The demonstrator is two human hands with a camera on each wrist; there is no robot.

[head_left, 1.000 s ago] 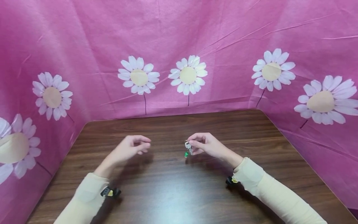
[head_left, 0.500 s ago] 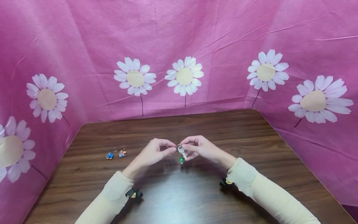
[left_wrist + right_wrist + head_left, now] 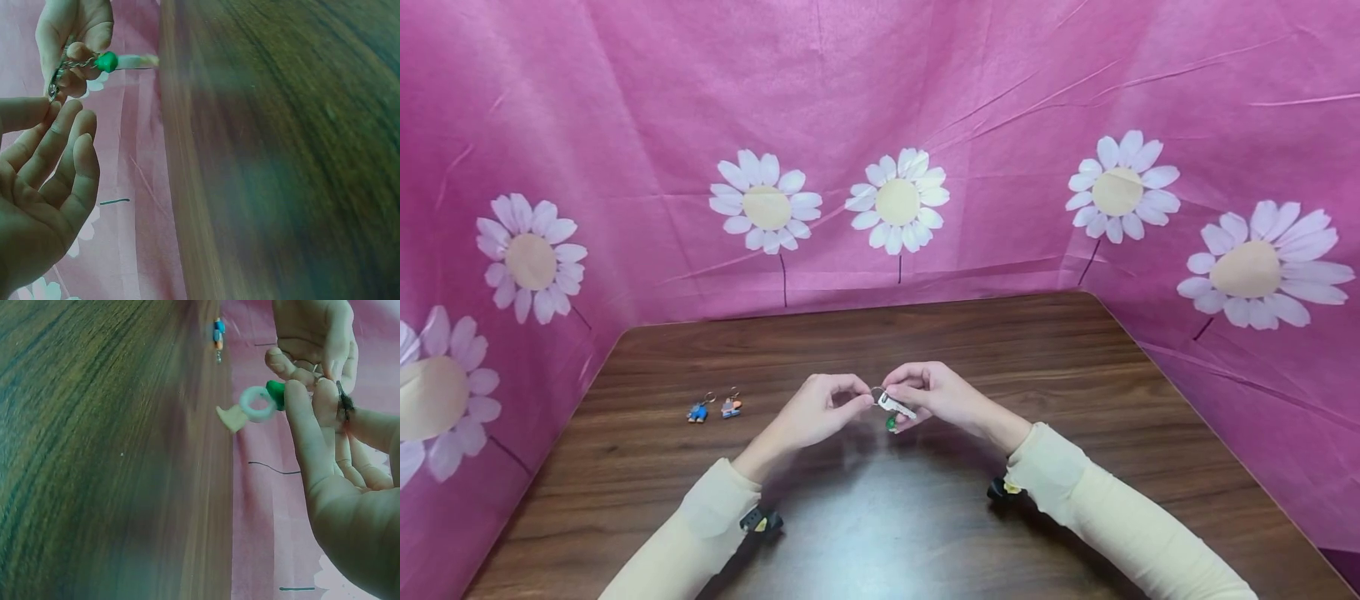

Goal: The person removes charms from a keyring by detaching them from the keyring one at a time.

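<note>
In the head view my left hand [image 3: 808, 410] pinches a metal key ring [image 3: 876, 395] between thumb and forefinger. My right hand [image 3: 946, 400] grips a silver key [image 3: 895, 405] at its head, its blade pointing right and down. A green charm [image 3: 891, 423] hangs beneath the key. In the left wrist view a short chain joins the ring to the charm's green bead [image 3: 107, 61]. The right wrist view shows a white ring-shaped piece [image 3: 256, 405] and a cream, tail-like end piece [image 3: 232, 419] below the bead. Fingertips partly cover the key's head.
Two small figure keychains lie on the wooden table [image 3: 880, 517] left of my hands: a blue one [image 3: 697, 413] and a blue, grey and orange one [image 3: 731, 407]. Pink cloth [image 3: 1000, 83] printed with daisies surrounds the table's back and sides.
My left hand has moved right from its place apart and now pinches the key ring. Two figure keychains have come into view behind it. The key has swung from pointing down to pointing sideways.
</note>
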